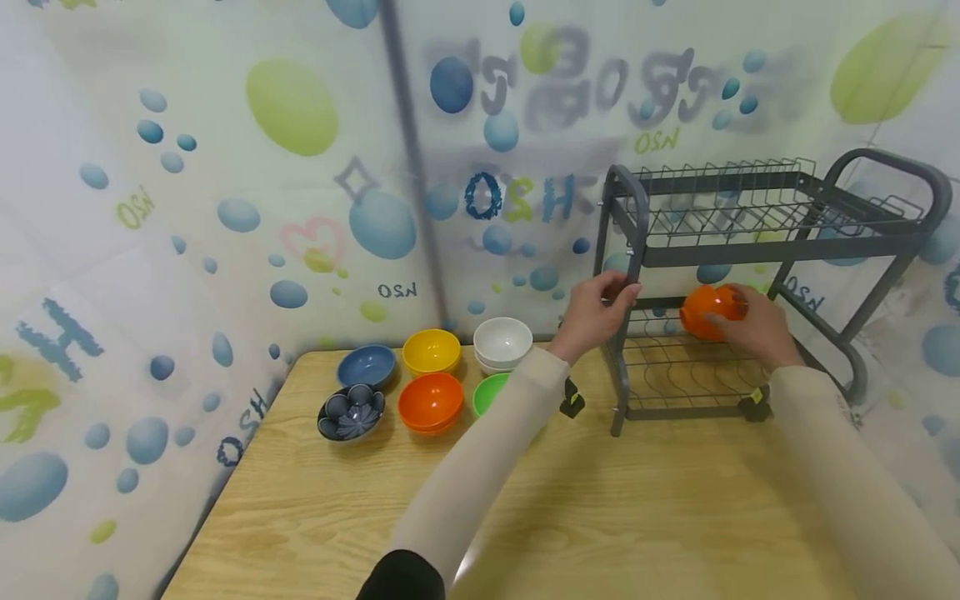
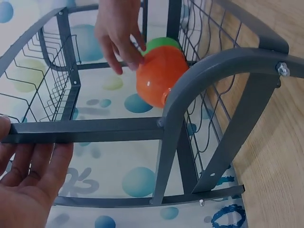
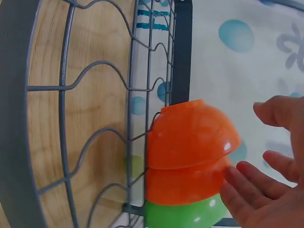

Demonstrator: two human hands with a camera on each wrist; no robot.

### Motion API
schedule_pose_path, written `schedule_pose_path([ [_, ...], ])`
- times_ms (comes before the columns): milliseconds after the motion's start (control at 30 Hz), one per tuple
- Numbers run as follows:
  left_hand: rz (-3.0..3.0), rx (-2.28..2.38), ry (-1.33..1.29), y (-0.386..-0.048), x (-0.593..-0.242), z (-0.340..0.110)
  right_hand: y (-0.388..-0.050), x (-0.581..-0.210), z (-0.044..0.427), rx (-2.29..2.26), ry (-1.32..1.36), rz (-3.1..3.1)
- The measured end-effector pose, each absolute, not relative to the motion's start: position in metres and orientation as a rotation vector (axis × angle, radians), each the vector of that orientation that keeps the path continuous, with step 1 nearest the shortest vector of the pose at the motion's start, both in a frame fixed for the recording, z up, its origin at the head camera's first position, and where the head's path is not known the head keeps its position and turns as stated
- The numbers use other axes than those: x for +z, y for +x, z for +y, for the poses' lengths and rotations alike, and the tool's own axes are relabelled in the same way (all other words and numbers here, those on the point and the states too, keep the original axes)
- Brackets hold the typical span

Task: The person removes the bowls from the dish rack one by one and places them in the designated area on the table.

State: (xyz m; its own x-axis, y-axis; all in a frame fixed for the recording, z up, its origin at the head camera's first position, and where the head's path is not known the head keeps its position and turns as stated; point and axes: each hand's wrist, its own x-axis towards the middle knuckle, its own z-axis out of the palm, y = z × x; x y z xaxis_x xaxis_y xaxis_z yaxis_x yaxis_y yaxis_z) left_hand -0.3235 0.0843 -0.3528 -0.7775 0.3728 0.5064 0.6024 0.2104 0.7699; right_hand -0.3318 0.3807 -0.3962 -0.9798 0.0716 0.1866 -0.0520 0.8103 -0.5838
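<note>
My left hand (image 1: 596, 317) grips a side bar of a grey two-tier dish rack (image 1: 780, 252), thumb on one face and fingers curled under it in the left wrist view. On the rack's lower wire shelf, two orange bowls (image 3: 192, 135) lie nested on their sides. Against them sits a green bowl (image 3: 190, 216), mostly hidden in the head view. My right hand (image 1: 761, 329) is beside these bowls. Its fingertips (image 3: 232, 175) touch or nearly touch the orange rims, with the thumb held apart and the fingers fairly straight.
Left of the rack on the wooden table stand a blue bowl (image 1: 367, 367), a dark patterned bowl (image 1: 351, 412), a yellow bowl (image 1: 431, 352), orange bowls (image 1: 431, 402), white bowls (image 1: 502, 342) and a green bowl (image 1: 487, 392) partly behind my left sleeve. A patterned curtain (image 1: 300, 208) hangs behind.
</note>
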Motion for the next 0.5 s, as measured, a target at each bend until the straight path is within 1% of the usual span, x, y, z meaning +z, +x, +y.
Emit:
schedule_pose_path([
  [200, -2.265, -1.558, -0.943, -0.325, -0.354, 0.086, -0.332, -0.401, 0.385, 1.014, -0.102, -2.806],
  [500, -2.27, -1.507, -0.91, -0.326, -0.357, 0.086, -0.339, -0.413, 0.382, 0.987, -0.203, -2.854],
])
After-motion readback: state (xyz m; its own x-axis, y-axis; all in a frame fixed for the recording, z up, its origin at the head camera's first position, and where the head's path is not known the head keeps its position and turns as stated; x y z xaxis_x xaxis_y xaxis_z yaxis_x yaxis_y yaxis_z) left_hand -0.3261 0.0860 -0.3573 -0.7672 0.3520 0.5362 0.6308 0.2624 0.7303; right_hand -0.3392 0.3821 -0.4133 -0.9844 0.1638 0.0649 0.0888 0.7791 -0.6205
